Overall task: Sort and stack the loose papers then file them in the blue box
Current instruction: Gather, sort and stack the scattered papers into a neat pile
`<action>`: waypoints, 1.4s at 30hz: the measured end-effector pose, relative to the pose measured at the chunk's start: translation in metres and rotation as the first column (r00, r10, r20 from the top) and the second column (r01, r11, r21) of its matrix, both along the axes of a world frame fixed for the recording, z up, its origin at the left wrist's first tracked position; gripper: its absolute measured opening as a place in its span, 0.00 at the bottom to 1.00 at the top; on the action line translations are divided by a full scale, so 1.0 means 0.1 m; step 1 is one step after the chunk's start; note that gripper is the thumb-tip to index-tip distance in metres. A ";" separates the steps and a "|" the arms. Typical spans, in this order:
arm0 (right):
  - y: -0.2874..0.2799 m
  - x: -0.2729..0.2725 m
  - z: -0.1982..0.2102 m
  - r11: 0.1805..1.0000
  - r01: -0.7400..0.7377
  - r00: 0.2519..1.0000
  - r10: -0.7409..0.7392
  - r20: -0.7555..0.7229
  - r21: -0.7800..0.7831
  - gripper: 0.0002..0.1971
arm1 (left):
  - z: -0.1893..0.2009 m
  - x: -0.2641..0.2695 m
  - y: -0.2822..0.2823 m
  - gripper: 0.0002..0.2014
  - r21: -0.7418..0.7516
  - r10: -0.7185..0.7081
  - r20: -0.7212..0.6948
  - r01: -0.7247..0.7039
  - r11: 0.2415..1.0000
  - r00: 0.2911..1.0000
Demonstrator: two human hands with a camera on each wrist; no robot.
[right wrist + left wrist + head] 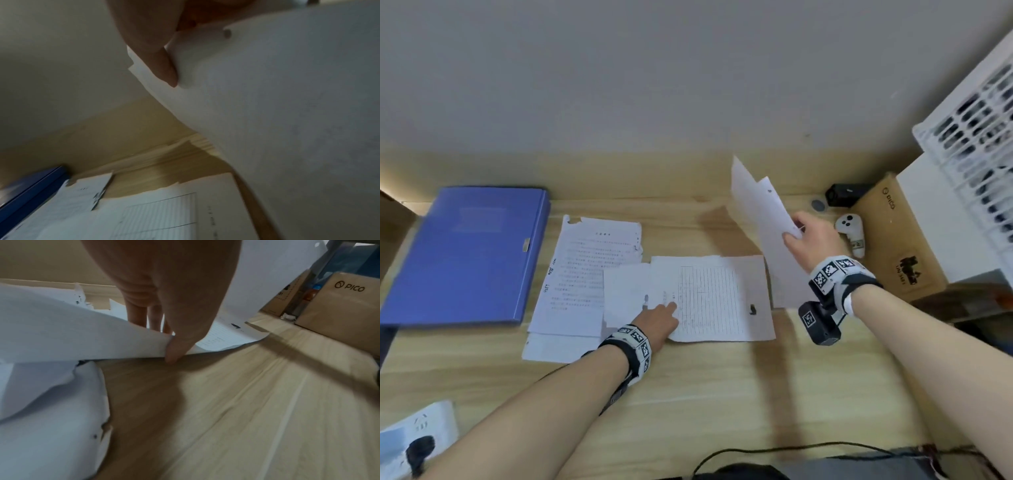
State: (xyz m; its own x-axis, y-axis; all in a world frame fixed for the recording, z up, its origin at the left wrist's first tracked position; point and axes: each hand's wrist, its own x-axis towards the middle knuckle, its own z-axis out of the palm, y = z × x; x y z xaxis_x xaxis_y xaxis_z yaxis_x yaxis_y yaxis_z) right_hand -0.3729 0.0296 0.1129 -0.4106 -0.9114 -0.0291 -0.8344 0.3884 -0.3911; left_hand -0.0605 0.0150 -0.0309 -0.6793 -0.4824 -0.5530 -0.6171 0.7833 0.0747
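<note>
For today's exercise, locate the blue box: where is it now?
In the head view, the blue box lies closed at the desk's far left, beside the loose papers.

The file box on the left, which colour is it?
Blue, clearest in the head view.

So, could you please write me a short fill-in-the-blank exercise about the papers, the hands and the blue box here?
1. The right hand holds sheets of paper lifted ____ the desk.
2. The blue box lies closed at the ____ end of the desk.
3. The left hand pinches the edge of a sheet beside the ____ form.
4. A white controller rests on the ____ carton.

Missing words: above; left; lined; cardboard
</note>
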 end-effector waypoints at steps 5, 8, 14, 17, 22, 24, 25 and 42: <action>0.33 0.62 -0.27 0.995 -0.097 0.995 0.096 0.041 0.028 0.05 | -0.13 0.22 0.21 0.20 0.094 0.103 -0.117 -0.092 0.991 0.988; 0.61 0.99 -0.61 0.978 -0.144 0.989 0.140 0.038 0.150 0.03 | -0.10 0.39 0.33 0.24 0.080 0.098 -0.182 -0.085 0.993 0.978; 1.01 1.34 -1.36 0.875 -0.237 0.971 0.199 0.133 0.423 0.06 | -0.18 0.69 0.47 0.15 0.128 0.111 -0.245 -0.081 0.988 0.963; 1.07 1.40 -1.52 0.844 -0.259 0.962 0.183 0.202 0.470 0.14 | -0.20 0.75 0.49 0.09 0.131 0.086 -0.222 -0.057 0.990 0.971; 0.98 1.33 -1.52 0.815 -0.302 0.946 0.191 0.263 0.495 0.29 | -0.13 0.68 0.42 0.14 0.142 0.181 -0.269 -0.147 0.979 0.946; 0.92 1.26 -1.46 0.795 -0.347 0.928 0.213 0.305 0.498 0.29 | -0.10 0.65 0.36 0.16 0.196 0.291 -0.317 -0.237 0.951 0.903; 0.88 1.22 -1.42 0.791 -0.364 0.919 0.220 0.327 0.492 0.27 | -0.09 0.64 0.34 0.16 0.226 0.348 -0.342 -0.284 0.932 0.873; -0.44 0.37 -1.65 0.802 -0.215 0.969 0.247 0.018 0.557 0.37 | -0.18 0.15 0.32 0.28 0.248 0.692 -0.111 -0.654 0.715 0.714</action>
State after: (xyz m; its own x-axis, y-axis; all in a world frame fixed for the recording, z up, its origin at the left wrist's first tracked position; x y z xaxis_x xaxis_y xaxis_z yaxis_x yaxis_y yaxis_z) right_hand -0.3360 -0.0146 -0.0522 -0.2049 -0.8170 -0.5390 -0.9401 0.3176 -0.1240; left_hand -0.0459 0.0467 -0.0490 -0.3079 -0.7568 -0.5765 -0.9340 0.1250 0.3347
